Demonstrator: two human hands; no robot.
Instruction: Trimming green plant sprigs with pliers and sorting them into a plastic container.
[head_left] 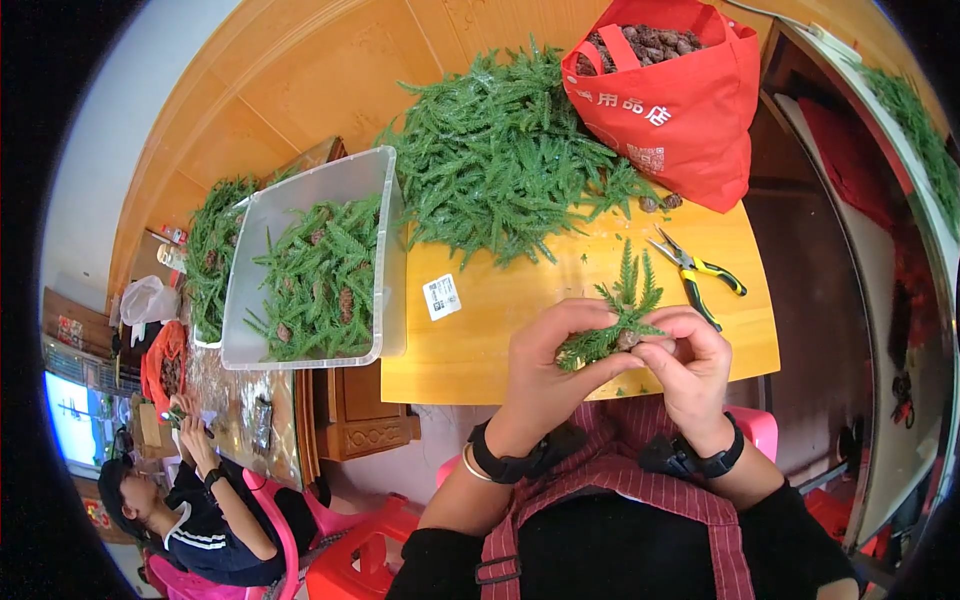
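My left hand (548,350) is closed around the base of a green pine sprig (630,290) whose tips fan out upward and to the left. A small brown pine cone (628,340) sits at the middle of the sprig, between my two hands. The fingers of my right hand (697,365) pinch together at the cone's right side; what exactly lies between them is hard to make out. Just beyond that hand, a pair of pliers (690,268) with yellow and black handles rests on the yellow table (480,345), jaws apart.
A big heap of green sprigs (490,150) covers the table's far side. Beside it stands a red bag (680,110) full of pine cones. At left is a clear plastic bin (385,260) of coned sprigs. A white label (441,297) lies nearby. A co-worker (215,520) sits lower left.
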